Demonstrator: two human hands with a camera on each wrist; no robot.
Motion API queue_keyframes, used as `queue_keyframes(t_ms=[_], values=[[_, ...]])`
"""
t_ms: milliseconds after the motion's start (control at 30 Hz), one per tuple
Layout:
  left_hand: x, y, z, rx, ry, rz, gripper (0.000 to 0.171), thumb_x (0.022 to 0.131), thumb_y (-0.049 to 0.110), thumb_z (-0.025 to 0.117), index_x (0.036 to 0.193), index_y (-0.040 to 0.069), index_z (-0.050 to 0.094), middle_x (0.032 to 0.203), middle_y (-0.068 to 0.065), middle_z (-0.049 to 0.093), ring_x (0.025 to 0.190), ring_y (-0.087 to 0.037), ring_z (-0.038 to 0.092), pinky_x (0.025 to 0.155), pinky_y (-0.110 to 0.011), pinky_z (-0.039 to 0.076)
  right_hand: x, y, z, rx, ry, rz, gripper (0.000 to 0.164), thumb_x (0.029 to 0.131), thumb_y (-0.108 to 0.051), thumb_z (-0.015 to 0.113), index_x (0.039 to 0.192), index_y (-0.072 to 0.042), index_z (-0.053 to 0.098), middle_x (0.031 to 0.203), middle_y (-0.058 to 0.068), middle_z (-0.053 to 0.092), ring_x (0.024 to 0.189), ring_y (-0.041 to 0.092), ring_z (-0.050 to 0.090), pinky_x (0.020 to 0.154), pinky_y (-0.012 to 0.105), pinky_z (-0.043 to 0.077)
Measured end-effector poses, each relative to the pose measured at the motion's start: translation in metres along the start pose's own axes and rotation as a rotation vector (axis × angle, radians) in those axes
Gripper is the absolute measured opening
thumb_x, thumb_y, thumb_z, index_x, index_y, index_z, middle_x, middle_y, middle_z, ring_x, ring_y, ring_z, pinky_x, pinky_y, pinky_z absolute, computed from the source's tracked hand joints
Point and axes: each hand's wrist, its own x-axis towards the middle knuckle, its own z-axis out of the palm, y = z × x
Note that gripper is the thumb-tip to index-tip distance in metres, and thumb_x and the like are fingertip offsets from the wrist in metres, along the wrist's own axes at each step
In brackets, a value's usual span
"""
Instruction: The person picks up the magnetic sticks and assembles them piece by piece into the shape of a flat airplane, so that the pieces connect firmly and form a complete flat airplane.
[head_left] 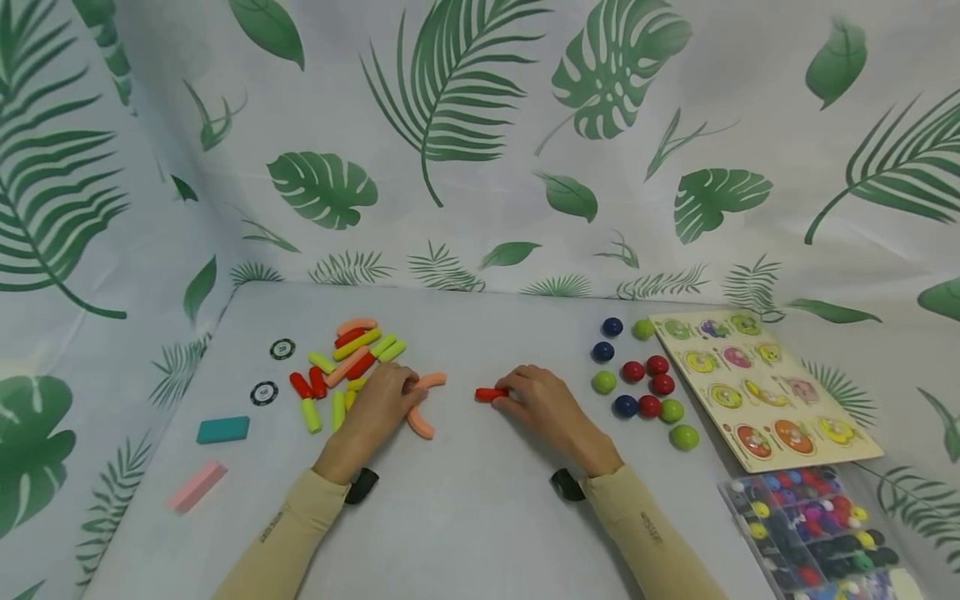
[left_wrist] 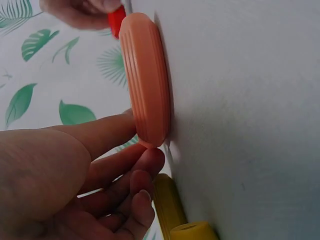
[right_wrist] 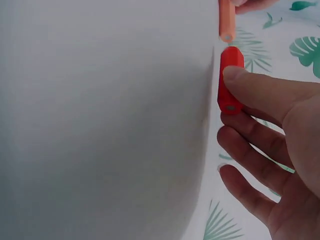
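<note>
My left hand pinches the left end of a curved orange plastic piece between thumb and fingers, low over the table. A second curved orange piece lies just nearer me. It looms large and ribbed in the left wrist view, an orange piece that covers part of the grip. On the other side, my right hand holds a short straight red piece between thumb and index finger, its other fingers loosely bent. The red piece points left toward the orange one, with a gap of table between them.
Left of my left hand lies a pile of red, yellow, green and orange pieces. Two round chips, a teal block and a pink block sit farther left. Rightward are colored balls, a picture board and a bead box.
</note>
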Motion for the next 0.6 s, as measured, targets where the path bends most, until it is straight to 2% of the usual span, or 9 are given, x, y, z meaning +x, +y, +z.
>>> queue_keyframes(t_ms=[133,267,600], values=[[0.001,-0.001,0.001,0.000,0.007,0.001,0.018,0.094,0.021,0.073,0.089,0.005,0.068,0.081,-0.003,0.059,0.083,-0.019,0.051,0.072,-0.032,0.045,0.016,0.001,0.003,-0.004,-0.007,0.011,0.020,0.091,-0.026,0.078,0.106,-0.014,0.077,0.098,-0.002,0.071,0.089,0.014,0.065,0.084,0.034,0.056],[0.000,-0.002,0.003,0.009,0.022,0.015,0.019,0.094,0.021,0.074,0.090,0.004,0.069,0.081,-0.004,0.060,0.083,-0.019,0.052,0.072,-0.033,0.046,0.028,0.000,0.009,0.001,-0.002,-0.018,0.020,0.089,-0.025,0.080,0.104,-0.012,0.077,0.096,0.000,0.071,0.088,0.015,0.066,0.082,0.034,0.056],[0.000,-0.002,0.000,0.009,0.015,0.024,0.020,0.094,0.021,0.074,0.094,0.002,0.070,0.083,-0.005,0.061,0.083,-0.020,0.053,0.073,-0.032,0.046,0.045,-0.008,0.020,-0.001,-0.021,-0.028,0.019,0.089,-0.025,0.080,0.103,-0.011,0.077,0.097,0.001,0.072,0.089,0.017,0.067,0.082,0.035,0.056]])
